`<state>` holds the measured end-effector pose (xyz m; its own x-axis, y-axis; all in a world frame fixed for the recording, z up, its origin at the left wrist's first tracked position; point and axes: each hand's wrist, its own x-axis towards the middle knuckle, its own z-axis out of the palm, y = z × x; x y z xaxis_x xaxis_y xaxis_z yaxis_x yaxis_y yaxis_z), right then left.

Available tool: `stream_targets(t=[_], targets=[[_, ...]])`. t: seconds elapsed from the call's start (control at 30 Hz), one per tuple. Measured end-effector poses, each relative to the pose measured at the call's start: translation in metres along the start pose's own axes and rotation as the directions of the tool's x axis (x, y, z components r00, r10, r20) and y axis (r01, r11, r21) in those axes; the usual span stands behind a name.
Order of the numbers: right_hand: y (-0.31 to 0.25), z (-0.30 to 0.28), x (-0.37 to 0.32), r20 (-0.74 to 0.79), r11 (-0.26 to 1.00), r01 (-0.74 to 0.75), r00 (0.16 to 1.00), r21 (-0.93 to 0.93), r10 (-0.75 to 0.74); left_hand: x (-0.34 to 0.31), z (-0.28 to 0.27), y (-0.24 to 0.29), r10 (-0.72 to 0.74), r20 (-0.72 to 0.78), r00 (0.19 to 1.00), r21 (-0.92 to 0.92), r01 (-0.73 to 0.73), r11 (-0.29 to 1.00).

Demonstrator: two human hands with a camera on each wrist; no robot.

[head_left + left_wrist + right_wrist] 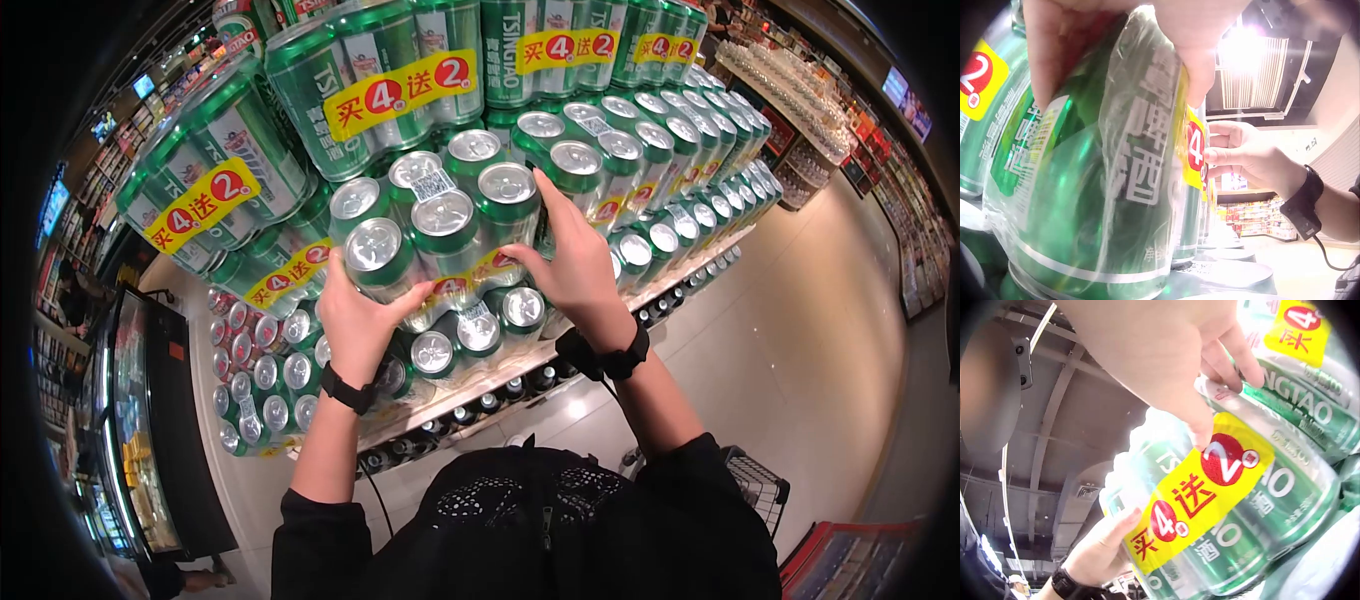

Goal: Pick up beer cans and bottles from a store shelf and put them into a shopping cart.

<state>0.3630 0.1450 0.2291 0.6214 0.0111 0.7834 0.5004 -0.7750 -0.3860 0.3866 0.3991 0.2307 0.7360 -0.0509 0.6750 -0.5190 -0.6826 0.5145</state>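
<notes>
A shrink-wrapped pack of green beer cans [443,216] with a yellow label [1200,494] is between both hands in the head view. The left hand [360,318] grips its left end, thumb on the front side; the left wrist view shows fingers and thumb around the wrapped end can [1104,187]. Gripping the right end is the right hand [578,262], its thumb at the label's edge and its fingers along the far side in the right wrist view. Beneath the pack, more can tops [432,352] show along the front.
Taller stacked packs [400,80] stand behind, and further packs [640,140] extend to the right. Loose-looking red and green cans [240,345] are at the left. Dark bottles [490,402] line a lower shelf. A wire cart [757,485] stands at the lower right.
</notes>
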Motion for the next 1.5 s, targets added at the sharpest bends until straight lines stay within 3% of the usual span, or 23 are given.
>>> stream_targets(t=[0.17, 0.33, 0.4, 0.47, 0.53, 0.6, 0.7, 0.8, 0.93, 1.0, 1.13, 1.2, 1.27, 1.4, 1.5], targets=[[-0.005, -0.019, -0.031, -0.011, 0.984, -0.042, 0.999, 0.170, 0.045, -0.004, 0.004, 0.002, -0.079, 0.036, 0.996, -0.119, 0.083, 0.989], [0.008, -0.069, -0.095, 0.048, 0.989, -0.016, 0.999, 0.150, 0.009, -0.011, 0.008, 0.004, -0.081, 0.004, 0.997, -0.147, 0.081, 0.986], [0.014, -0.088, -0.132, 0.097, 0.982, -0.102, 0.991, 0.156, 0.088, -0.013, 0.009, 0.005, -0.089, 0.007, 0.996, -0.126, 0.089, 0.988], [0.015, -0.105, -0.171, 0.252, 0.949, -0.294, 0.933, 0.111, 0.259, -0.016, 0.011, 0.003, -0.121, 0.004, 0.993, -0.133, 0.120, 0.984], [0.019, -0.110, -0.212, 0.276, 0.915, -0.371, 0.906, 0.160, 0.320, -0.020, 0.013, 0.005, -0.107, -0.026, 0.994, -0.128, 0.103, 0.986], [0.034, -0.106, -0.262, 0.397, 0.828, -0.540, 0.800, 0.151, 0.449, -0.024, 0.012, -0.004, -0.153, 0.039, 0.988, -0.148, 0.157, 0.976], [0.056, -0.083, -0.309, 0.541, 0.769, -0.639, 0.639, -0.021, 0.547, -0.053, -0.006, 0.027, -0.078, -0.119, 0.990, -0.043, 0.073, 0.996], [0.074, -0.035, -0.322, 0.485, 0.857, -0.515, 0.756, 0.025, 0.440, -0.106, -0.033, 0.080, -0.004, -0.204, 0.979, -0.080, -0.013, 0.997], [0.098, 0.019, -0.317, 0.632, 0.870, -0.469, 0.629, -0.155, 0.452, -0.181, -0.052, 0.093, 0.055, 0.129, 0.990, -0.055, -0.048, 0.997], [0.103, 0.035, -0.316, 0.682, 0.861, -0.456, 0.558, -0.224, 0.472, -0.214, -0.062, 0.089, -0.098, 0.292, 0.951, -0.065, 0.122, 0.990], [0.123, 0.070, -0.320, 0.721, 0.908, -0.315, 0.557, -0.276, 0.412, -0.246, -0.086, 0.094, -0.228, 0.338, 0.913, -0.025, 0.251, 0.968], [0.126, 0.079, -0.310, 0.786, 0.897, -0.248, 0.433, -0.367, 0.441, -0.259, -0.090, 0.091, -0.246, 0.331, 0.911, -0.002, 0.262, 0.965], [0.130, 0.086, -0.306, 0.788, 0.907, -0.234, 0.450, -0.350, 0.420, -0.270, -0.090, 0.088, -0.255, 0.360, 0.898, -0.002, 0.274, 0.962], [0.142, 0.107, -0.313, 0.821, 0.885, -0.270, 0.342, -0.380, 0.457, -0.285, -0.083, 0.074, -0.239, 0.445, 0.863, -0.026, 0.280, 0.960], [0.141, 0.120, -0.321, 0.790, 0.884, -0.266, 0.401, -0.385, 0.464, -0.285, -0.078, 0.064, -0.224, 0.497, 0.838, -0.031, 0.275, 0.961]])
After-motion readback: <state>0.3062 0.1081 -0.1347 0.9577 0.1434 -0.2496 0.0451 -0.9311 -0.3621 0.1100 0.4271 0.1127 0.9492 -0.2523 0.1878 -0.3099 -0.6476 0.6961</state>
